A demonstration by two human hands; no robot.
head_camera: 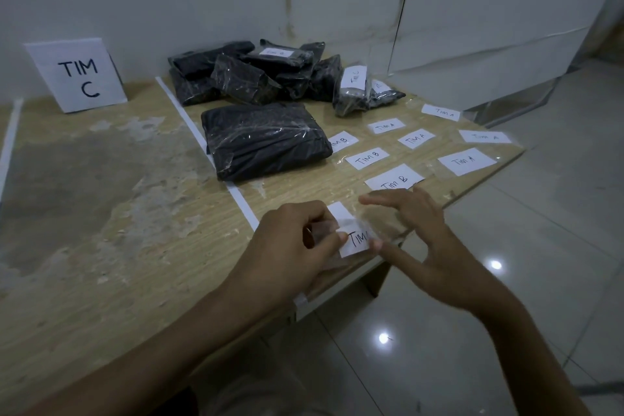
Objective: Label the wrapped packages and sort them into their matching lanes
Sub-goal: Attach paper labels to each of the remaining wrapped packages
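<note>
My left hand (297,243) pinches the left edge of a white paper label (354,240) with clear tape, near the table's front edge; its writing reads "TIM" and the rest is covered. My right hand (418,243) touches the label's right side with thumb and forefinger, its other fingers spread. A large black wrapped package (266,138) lies alone just beyond my hands. Behind it sits a pile of black wrapped packages (250,74), two of them bearing labels. Several taped labels marked TIM B (393,179) and TIM A (466,160) lie on the table to the right.
A folded sign reading TIM C (79,76) stands at the back left. White tape lines (216,165) divide the worn wooden table (111,213) into lanes. The table's right edge drops to a tiled floor (506,280). A white wall is behind.
</note>
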